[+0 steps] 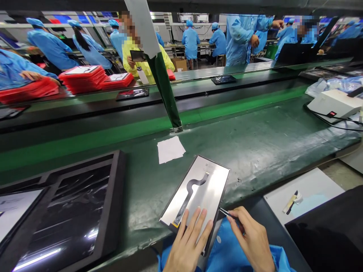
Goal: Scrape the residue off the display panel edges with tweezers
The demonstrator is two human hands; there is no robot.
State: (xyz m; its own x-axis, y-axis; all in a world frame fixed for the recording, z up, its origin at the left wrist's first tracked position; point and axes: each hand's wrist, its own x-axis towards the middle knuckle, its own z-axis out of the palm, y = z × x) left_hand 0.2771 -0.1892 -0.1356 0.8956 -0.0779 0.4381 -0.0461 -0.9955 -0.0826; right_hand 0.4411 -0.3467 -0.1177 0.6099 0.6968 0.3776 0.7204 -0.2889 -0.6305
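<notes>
While the left hand bears on the panel, the right hand holds the tweezers at its right edge. The panel lies back side up on the near edge of the counter, set at an angle, with its near end projecting past that edge.

State of the grip: on the left hand, the fingers are straight and apart, laid on the panel and clamped on nothing. On the right hand, the grip is together, clamped on the tweezers. Whether the tips touch the panel or pinch anything cannot be told.

The step in hand appears to be fine work along the edge. Press with flat fingers only, to spread the load; the panel looks thin and could flex, most of all where it is unsupported. If it rocks, slide more of it onto the counter. Hold the fingers clear of the ribbon, which curves along the back just left of the hand, and of the gold tab at its near end; a snag could damage either. Bring the tweezers in low, so that the tips do not score the bright back. Use short, slow strokes and do not pry.

The paper lies beyond the panel and the tray to the left; neither obstructs the right hand.
</notes>
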